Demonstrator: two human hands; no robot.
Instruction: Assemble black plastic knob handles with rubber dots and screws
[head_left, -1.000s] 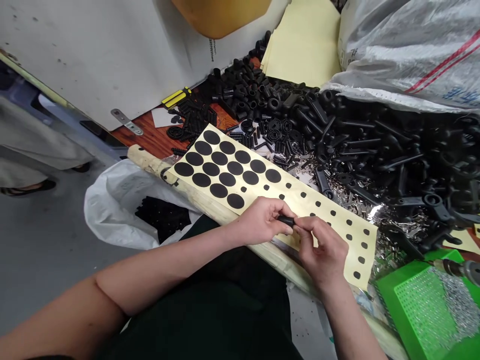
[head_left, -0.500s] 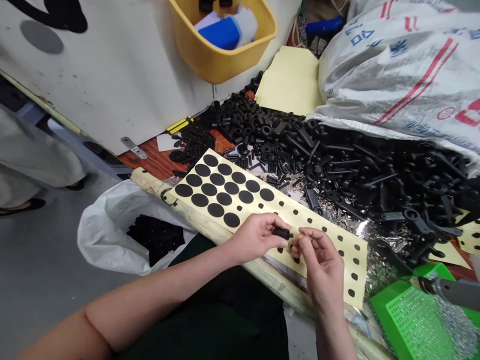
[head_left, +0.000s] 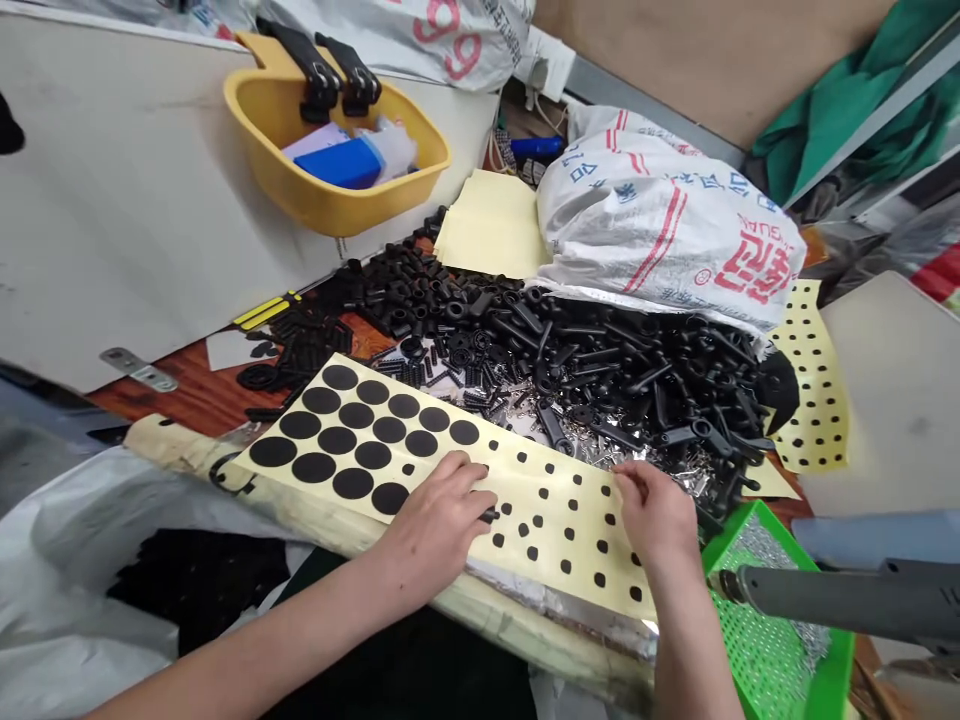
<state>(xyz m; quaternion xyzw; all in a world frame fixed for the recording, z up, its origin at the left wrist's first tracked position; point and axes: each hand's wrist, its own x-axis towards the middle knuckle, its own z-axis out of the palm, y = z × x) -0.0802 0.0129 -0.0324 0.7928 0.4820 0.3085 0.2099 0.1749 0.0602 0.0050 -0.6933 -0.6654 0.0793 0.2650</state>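
A pale yellow sheet of stickers (head_left: 469, 495) lies slanted along the table's near edge, with large black discs at its left end and small black dots over the rest. My left hand (head_left: 442, 515) rests on its middle, fingers curled round a small black cylindrical part (head_left: 489, 515); only the tip of that part shows. At the sheet's far right corner is my right hand (head_left: 658, 515), its fingers bent together in a pinch. Whatever lies between those fingertips is hidden. Beyond the sheet are small shiny metal pieces (head_left: 607, 450).
Black plastic parts (head_left: 585, 340) are heaped behind the sheet, before a white woven sack (head_left: 660, 220). A green basket (head_left: 757, 640) holds metal bits, with a grey bar (head_left: 832, 600) crossing above it. A yellow bin (head_left: 337, 200) hangs at the back left.
My hands have moved apart: the left has come down onto the sheet with the black part, and the right has shifted to the sheet's far right corner. The view has tilted up and turned right.
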